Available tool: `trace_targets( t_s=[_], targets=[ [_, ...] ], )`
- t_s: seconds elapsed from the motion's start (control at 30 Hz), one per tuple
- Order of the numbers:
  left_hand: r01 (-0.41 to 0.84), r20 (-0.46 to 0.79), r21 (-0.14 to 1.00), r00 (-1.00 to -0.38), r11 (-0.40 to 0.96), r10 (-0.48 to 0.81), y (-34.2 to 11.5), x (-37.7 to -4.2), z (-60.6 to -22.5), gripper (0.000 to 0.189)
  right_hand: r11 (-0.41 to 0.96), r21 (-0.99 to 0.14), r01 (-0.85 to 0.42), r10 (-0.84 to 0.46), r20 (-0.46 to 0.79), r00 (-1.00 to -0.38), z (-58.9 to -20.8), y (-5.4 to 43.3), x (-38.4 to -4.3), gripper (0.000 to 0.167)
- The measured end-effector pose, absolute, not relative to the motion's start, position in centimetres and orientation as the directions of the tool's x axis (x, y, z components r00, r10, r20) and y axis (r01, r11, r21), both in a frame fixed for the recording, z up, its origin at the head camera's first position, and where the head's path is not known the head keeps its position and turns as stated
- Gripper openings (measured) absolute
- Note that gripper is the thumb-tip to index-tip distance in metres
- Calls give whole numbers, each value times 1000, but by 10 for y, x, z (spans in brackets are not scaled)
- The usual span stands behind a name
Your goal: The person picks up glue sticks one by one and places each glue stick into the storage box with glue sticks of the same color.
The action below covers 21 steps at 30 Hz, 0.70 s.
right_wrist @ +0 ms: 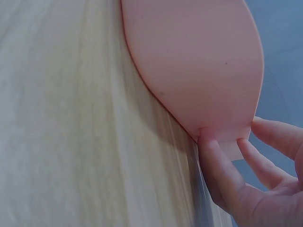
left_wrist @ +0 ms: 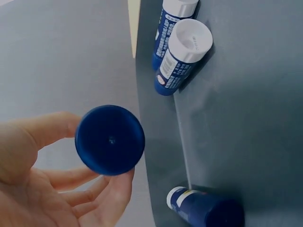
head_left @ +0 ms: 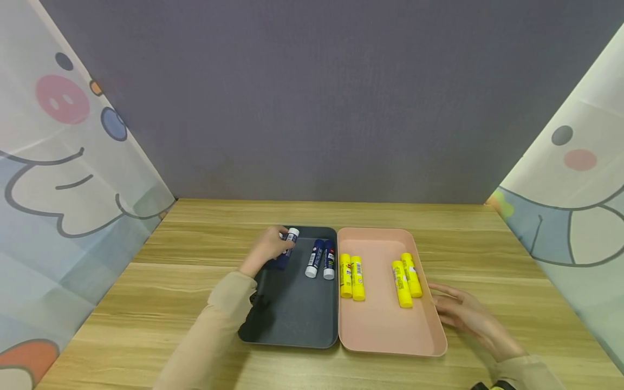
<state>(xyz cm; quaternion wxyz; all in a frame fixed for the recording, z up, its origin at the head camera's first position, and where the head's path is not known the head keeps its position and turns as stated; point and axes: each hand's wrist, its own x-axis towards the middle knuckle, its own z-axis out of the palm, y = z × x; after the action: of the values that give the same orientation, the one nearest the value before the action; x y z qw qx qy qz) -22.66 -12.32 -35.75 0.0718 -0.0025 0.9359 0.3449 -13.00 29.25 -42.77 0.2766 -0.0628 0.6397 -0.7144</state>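
My left hand [head_left: 269, 248] pinches a blue glue stick with a white cap [head_left: 292, 236] over the left back of the dark grey tray [head_left: 292, 325]. In the left wrist view, the round blue base of this held glue stick [left_wrist: 110, 140] faces the camera. Below it lies another blue glue stick [head_left: 280, 262], partly covered by the hand. Two more blue glue sticks [head_left: 314, 259] lie side by side near the tray's right wall. My right hand [head_left: 465, 313] touches the right outer wall of the pink tray [head_left: 385, 333] with relaxed fingertips, its palm free.
Inside the pink tray, a pair of yellow glue sticks [head_left: 352, 277] lies along the left wall. A second pair of yellow glue sticks [head_left: 407, 281] is toward the right. Both trays stand side by side on a wooden table [head_left: 161, 281], with a grey panel [head_left: 312, 108] behind.
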Motion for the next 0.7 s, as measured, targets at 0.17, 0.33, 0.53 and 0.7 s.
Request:
trace_targets(
  t_s=[0.17, 0.33, 0.53, 0.7],
  targets=[
    [-60, -142, 640, -989, 766, 42, -117, -231, -360, 47, -30, -947, 319, -468, -269, -842, -427, 292, -130, 37],
    [-56, -130, 627, -991, 777, 34, -112, -233, -365, 45, -46, -947, 318, -482, -258, -838, -427, 292, -130, 33],
    [-84, -146, 612, -989, 787, 8, -109, -237, -374, 43, -46, -952, 303, -496, -241, -834, -427, 292, -130, 41],
    [-97, -157, 611, -988, 786, 1, -109, -241, -382, 42, -9, -953, 304, -472, -264, -841, -425, 291, -130, 53]
  ],
)
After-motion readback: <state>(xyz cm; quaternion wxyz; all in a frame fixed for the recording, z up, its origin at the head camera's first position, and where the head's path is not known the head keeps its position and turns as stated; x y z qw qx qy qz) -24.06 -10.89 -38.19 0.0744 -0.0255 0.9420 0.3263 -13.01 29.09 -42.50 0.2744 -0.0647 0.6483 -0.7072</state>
